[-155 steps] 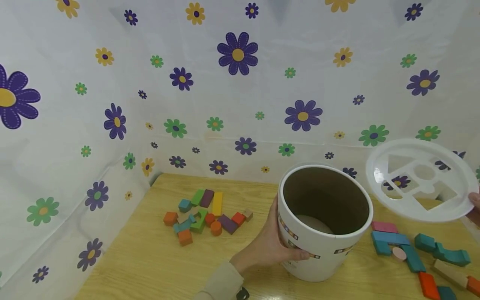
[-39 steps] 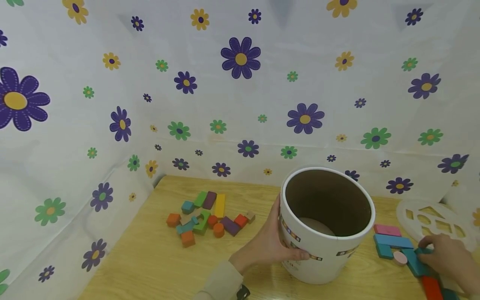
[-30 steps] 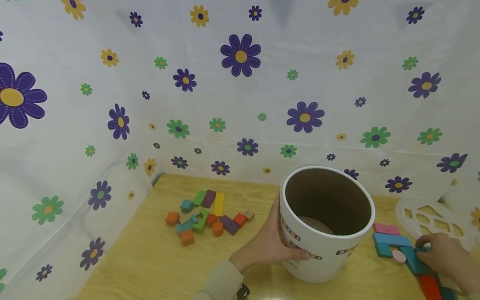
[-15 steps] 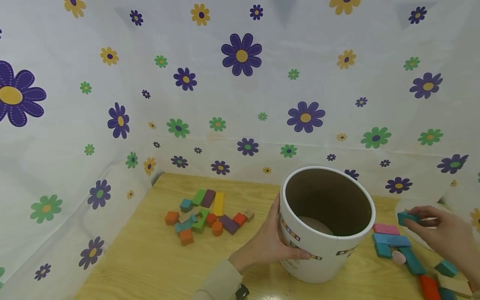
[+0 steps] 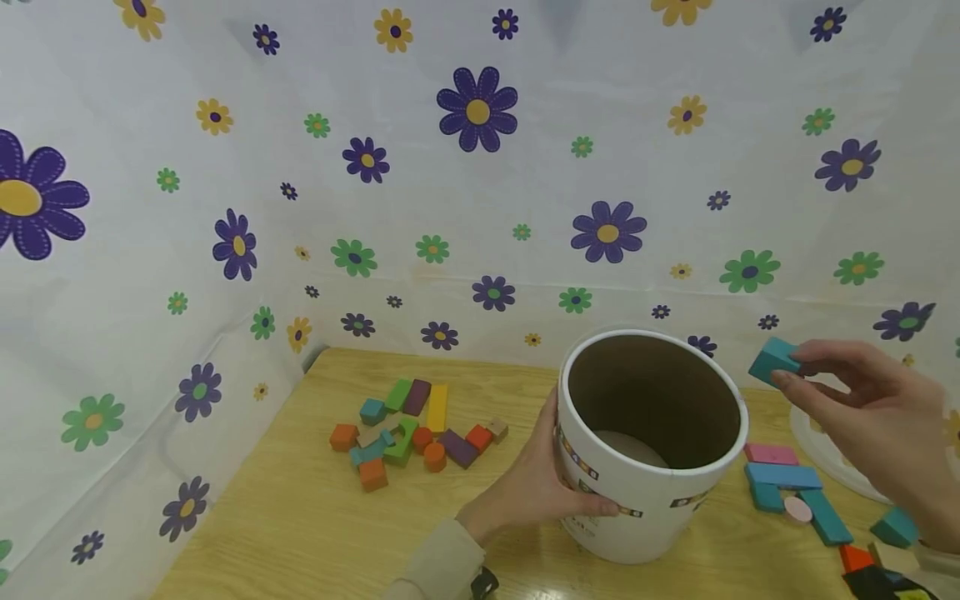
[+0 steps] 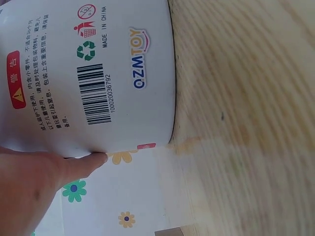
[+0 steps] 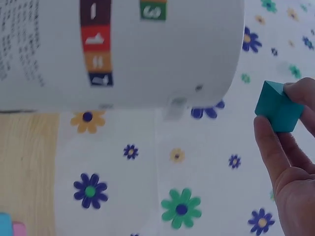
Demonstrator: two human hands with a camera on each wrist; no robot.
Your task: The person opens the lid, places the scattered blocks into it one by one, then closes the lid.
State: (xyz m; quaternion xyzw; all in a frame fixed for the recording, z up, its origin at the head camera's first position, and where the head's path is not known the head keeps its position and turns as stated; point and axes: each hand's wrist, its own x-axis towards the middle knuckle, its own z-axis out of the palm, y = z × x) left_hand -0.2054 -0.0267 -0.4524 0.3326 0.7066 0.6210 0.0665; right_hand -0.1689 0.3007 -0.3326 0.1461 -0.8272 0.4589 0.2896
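Note:
A white cylindrical tub (image 5: 637, 517) with printed stickers stands on the table, its top uncovered and its inside dark brown. My left hand (image 5: 536, 483) grips the tub's near-left side, thumb toward the front; the left wrist view shows its printed label (image 6: 93, 93) with a barcode. To the right of the tub, around rim height, my right hand (image 5: 877, 408) pinches a teal toy block (image 5: 774, 362) between thumb and fingers. The right wrist view shows this block (image 7: 278, 108) apart from the tub, with angled faces. No block shows on the visible part of the tub's floor.
Several coloured blocks (image 5: 401, 437) lie left of the tub. More blocks, including a pink one (image 5: 772, 454) and a blue one (image 5: 783, 476), lie to its right. A white lid with cut-out shapes (image 5: 821, 446) lies behind my right hand. Flowered sheeting (image 5: 420, 192) hangs behind.
The lid my right hand held earlier now lies on the table. That hand has picked a teal block from the right-hand group and raised it up and left. My left hand keeps its grip.

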